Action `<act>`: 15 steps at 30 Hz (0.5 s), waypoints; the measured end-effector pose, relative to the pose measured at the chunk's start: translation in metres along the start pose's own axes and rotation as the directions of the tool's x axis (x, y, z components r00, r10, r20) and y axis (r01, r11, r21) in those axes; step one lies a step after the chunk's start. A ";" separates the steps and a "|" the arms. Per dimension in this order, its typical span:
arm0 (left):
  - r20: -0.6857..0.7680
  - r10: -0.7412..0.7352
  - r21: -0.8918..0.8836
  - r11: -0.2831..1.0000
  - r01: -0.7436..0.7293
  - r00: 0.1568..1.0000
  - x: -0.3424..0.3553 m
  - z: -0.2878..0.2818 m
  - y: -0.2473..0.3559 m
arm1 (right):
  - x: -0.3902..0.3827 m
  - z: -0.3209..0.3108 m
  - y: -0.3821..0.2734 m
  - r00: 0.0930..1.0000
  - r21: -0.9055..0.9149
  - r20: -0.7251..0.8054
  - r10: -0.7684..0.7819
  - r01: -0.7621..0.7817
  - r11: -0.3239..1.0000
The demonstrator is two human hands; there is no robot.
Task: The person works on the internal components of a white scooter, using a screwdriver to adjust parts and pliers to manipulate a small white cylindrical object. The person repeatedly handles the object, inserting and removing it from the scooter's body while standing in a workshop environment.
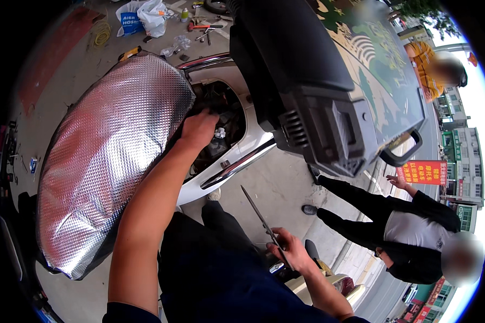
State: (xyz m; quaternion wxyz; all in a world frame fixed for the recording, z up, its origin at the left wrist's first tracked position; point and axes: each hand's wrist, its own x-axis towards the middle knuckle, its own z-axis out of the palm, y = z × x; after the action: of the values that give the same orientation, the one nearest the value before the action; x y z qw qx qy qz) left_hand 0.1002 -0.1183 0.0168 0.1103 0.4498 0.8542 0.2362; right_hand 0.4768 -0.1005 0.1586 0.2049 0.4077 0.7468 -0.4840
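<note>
My left hand [198, 128] reaches into the dark open compartment [229, 121] of a white scooter body [196, 188], its fingers curled among parts; what they grip is hidden. A small pale crumpled piece [219, 133] sits beside them. Left of the opening lies a large seat [99, 161] with a silver quilted cover, alongside my forearm. My right hand [291, 250] is lower right of the compartment, closed around a long thin dark metal tool [258, 214] that points up and left. A bulky black case [318, 134] with a camouflage-patterned panel stands right of the opening.
A person in dark clothes [409, 226] stands at right; another in yellow [423, 67] is upper right. Bags [148, 19], a red-handled hammer [196, 26], loose tools and a coiled hose [102, 35] lie on the floor. Another scooter's cream body [328, 285] is lower right.
</note>
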 end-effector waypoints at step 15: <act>0.252 -0.114 -0.876 0.396 0.276 0.961 0.016 0.003 0.033 | 0.084 -0.017 -0.093 0.917 -0.183 -0.387 0.097 -0.180 0.966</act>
State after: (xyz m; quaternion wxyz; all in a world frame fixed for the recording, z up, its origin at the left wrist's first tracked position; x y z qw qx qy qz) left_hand 0.1163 -0.0881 0.0312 0.4254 0.2326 0.6285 0.6082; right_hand 0.3544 -0.0690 0.1591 0.1351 0.5202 0.7890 -0.2976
